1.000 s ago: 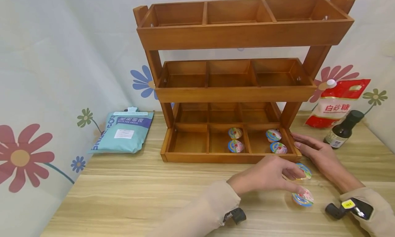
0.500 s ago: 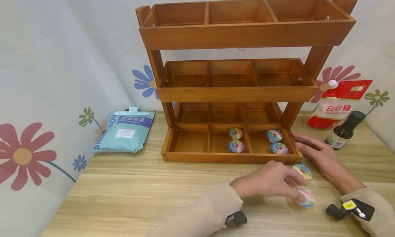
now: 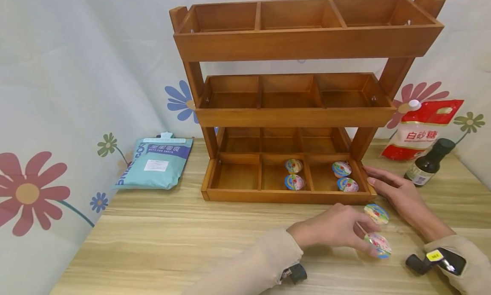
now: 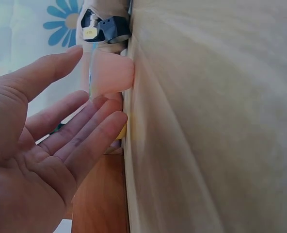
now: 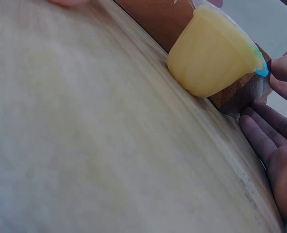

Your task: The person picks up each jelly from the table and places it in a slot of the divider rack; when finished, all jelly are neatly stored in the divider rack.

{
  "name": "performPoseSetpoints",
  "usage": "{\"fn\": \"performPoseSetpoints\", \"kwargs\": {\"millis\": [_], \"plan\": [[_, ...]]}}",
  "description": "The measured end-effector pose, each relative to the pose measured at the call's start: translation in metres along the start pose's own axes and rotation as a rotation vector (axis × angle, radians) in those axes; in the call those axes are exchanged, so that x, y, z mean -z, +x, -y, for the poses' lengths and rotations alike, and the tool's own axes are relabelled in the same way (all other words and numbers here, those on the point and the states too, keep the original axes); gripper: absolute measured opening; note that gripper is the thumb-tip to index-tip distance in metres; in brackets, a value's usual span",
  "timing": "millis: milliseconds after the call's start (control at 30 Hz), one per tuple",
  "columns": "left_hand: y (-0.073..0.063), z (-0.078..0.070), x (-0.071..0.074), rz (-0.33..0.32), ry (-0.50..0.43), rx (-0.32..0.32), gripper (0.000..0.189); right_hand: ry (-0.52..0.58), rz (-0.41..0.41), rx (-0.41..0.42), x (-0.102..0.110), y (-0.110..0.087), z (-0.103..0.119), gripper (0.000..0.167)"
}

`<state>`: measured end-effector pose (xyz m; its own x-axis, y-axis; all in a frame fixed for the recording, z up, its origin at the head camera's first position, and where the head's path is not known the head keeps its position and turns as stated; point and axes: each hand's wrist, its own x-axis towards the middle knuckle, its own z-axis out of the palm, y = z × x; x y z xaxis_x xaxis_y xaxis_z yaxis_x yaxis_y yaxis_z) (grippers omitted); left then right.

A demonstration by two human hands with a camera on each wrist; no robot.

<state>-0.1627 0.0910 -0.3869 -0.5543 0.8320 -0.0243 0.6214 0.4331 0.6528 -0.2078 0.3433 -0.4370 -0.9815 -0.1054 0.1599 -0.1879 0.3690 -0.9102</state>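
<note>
Two small lidded cups, a pink cup [image 3: 381, 246] and a yellow cup [image 3: 376, 214], stand on the counter [image 3: 153, 244] before a three-tier wooden rack [image 3: 293, 117]. The pink cup is by the fingertips of the person's left hand [image 3: 341, 226], between thumb and fingers, which are loosely parted; I can't tell whether they touch it. The yellow cup stands just beyond, nearer the rack. The right hand [image 3: 399, 196], grasping nothing, rests extended fingers against the rack's right end.

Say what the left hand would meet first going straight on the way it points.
The left hand would probably meet the pink cup just ahead of it; whether they touch is hard to tell.
</note>
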Motion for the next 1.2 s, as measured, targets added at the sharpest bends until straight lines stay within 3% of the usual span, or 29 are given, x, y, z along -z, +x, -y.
{"fn": "performPoseSetpoints", "kwargs": {"millis": [367,1200], "plan": [[0.0029,0.0013,-0.0052,0.002,0.038,-0.02,0.049,-0.052,-0.01,-0.015,0.0011,-0.0006,0.001,0.05],[0.0046,0.001,-0.0076,-0.01,0.095,-0.047,0.048,-0.02,-0.001,-0.025,0.0016,-0.0003,0.0,0.05]]}}
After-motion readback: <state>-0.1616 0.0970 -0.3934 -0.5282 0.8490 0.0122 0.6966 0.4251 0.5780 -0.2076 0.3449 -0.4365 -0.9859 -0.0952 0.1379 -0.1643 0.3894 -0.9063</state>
